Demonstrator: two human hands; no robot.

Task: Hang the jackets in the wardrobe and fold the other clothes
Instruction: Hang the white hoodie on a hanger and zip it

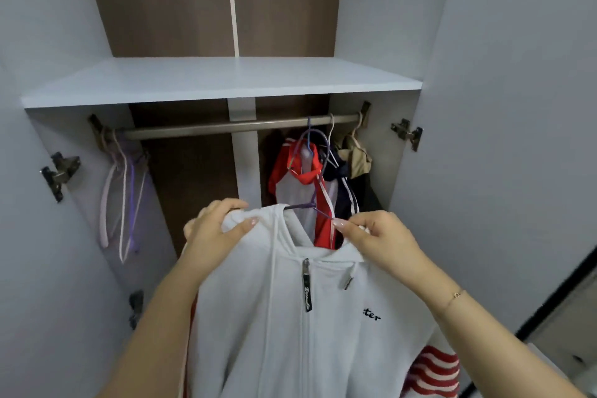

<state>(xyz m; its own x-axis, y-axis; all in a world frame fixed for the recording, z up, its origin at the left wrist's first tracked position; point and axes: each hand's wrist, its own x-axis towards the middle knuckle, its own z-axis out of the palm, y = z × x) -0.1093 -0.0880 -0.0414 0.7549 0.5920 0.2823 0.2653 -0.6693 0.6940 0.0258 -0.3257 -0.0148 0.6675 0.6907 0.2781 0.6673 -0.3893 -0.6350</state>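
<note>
A white zip-up hooded jacket (290, 317) hangs in front of me, held up at both shoulders inside the open wardrobe. My left hand (216, 226) grips its left shoulder and hood. My right hand (371, 236) pinches the right shoulder together with a purple hanger (310, 171), whose hook reaches up to the metal rail (210, 129). Behind the white jacket a red-and-white jacket (297, 184), a dark striped jacket (345, 191) and a beige garment (355, 152) hang on the rail's right end.
Several bare pink and purple hangers (122, 197) hang at the rail's left end. A white shelf (223, 81) runs above the rail. Both wardrobe doors stand open at my sides. A red-and-white striped cloth (433, 375) lies low on the right.
</note>
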